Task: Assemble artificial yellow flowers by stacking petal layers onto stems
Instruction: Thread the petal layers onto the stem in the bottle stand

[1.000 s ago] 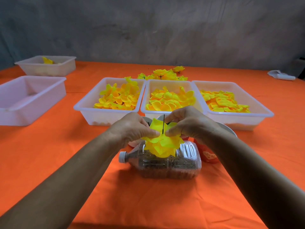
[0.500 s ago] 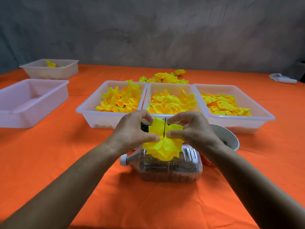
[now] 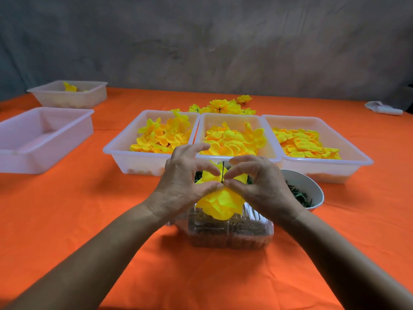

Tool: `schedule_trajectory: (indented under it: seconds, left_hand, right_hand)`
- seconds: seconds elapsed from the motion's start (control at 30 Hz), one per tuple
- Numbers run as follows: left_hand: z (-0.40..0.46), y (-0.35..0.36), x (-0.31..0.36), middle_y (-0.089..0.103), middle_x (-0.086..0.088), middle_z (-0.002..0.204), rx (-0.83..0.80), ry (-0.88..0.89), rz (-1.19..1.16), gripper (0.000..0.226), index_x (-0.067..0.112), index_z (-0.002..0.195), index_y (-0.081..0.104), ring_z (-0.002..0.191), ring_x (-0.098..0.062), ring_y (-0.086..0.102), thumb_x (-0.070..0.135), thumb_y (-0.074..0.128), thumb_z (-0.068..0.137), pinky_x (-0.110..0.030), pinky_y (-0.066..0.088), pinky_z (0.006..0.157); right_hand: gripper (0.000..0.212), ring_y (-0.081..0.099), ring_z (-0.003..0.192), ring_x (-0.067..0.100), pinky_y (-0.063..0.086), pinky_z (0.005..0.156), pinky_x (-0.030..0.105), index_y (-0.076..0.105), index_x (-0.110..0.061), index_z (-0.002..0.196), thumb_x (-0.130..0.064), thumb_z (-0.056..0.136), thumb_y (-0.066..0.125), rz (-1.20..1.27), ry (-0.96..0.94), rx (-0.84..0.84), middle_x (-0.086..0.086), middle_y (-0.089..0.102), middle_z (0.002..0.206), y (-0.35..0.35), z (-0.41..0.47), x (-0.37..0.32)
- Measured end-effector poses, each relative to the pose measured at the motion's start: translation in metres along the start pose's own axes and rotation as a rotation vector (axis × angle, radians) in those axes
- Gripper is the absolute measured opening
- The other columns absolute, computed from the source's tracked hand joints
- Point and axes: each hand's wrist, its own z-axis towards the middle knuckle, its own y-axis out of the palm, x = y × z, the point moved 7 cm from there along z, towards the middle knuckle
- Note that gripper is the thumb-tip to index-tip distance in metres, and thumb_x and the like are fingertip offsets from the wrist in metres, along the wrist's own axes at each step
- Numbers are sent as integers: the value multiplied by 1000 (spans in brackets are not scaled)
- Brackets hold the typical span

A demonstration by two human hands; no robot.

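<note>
- A clear plastic bottle (image 3: 231, 231) lies on its side on the orange tablecloth (image 3: 67, 220) nearest the person; it appears to act as a weighted base so the thin dark stem (image 3: 223, 172) stands upright without being held.
- The yellow flower (image 3: 221, 203) sits on that stem just above the bottle, stacked layers cupped downward.
- The left hand (image 3: 185, 182) and right hand (image 3: 259, 182) meet at the stem, each pinching the top petal layer between thumb and forefinger on opposite sides, other fingers curled clear, probably so the layer slides down evenly.
- A white bowl (image 3: 312, 186) of green pieces stands just right of the hands, within easy reach.
- Beyond, three trays (image 3: 125, 153) of loose petals sit side by side, seemingly sorted by layer.
- Finished flowers (image 3: 221, 106) lie behind the trays.
</note>
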Motion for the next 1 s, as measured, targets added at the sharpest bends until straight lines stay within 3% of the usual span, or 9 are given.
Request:
schedule_trajectory:
  seconds: [0.1,0.17,0.23,0.33,0.4,0.5,0.63,0.83,1.0]
  left_hand:
    - [0,7,-9,52,8,133,-62,-24,-60,23,25,95,76,131,-14,34,28,79,72,-48,27,109]
    - [-1,7,-10,52,11,130,-58,-6,-98,26,27,97,74,130,-12,35,30,78,71,-49,27,109]
    - [-1,6,-8,53,10,128,-45,52,-118,29,30,98,73,127,-12,37,29,79,70,-50,29,108]
    - [-1,9,-6,57,5,122,-44,107,-120,23,22,91,77,124,-16,41,23,81,68,-53,31,104]
    - [-3,11,-7,60,5,118,-30,113,-119,20,19,87,77,121,-15,44,23,81,68,-52,34,102]
    - [-6,14,-8,65,3,113,3,148,-127,18,14,85,77,115,-14,48,23,81,69,-51,37,99]
    - [-5,16,-9,70,1,106,26,160,-127,19,10,80,77,109,-18,53,25,79,68,-52,39,97]
    - [-8,18,-12,70,8,93,57,139,-117,16,12,79,78,102,-26,60,18,83,65,-55,39,95]
    - [-5,15,-8,71,9,93,31,128,-115,25,20,74,77,103,-19,59,42,69,68,-51,36,98]
  right_hand:
    - [11,55,116,10,43,98,35,77,-21,91,-23,83,71,51,-8,-82,-4,65,119,5,0,4]
    - [14,54,118,7,44,99,38,78,-20,94,-25,84,70,102,-27,-127,-5,64,123,6,-2,6]
    - [15,49,121,3,42,102,31,77,-23,95,-29,84,69,96,-60,-144,-9,62,125,6,-4,8]
    - [15,43,119,-3,33,96,9,76,-26,95,-29,82,70,55,-100,-107,-21,58,118,7,-7,11]
    - [15,46,117,2,36,96,13,77,-23,95,-25,81,72,66,-118,-65,-24,57,111,9,-8,12]
    - [12,50,115,11,42,96,29,78,-17,90,-20,80,73,80,-174,-14,-15,64,108,11,-10,11]
    - [13,50,116,7,42,95,26,78,-16,89,-22,81,71,113,-203,-14,-10,68,105,12,-10,14]
    - [13,51,120,12,47,95,34,77,-14,92,-17,81,72,181,-172,-4,-4,72,102,17,-12,20]
    - [23,49,120,1,44,96,22,77,-20,95,-33,78,70,251,-62,-53,-11,71,103,19,-12,23]
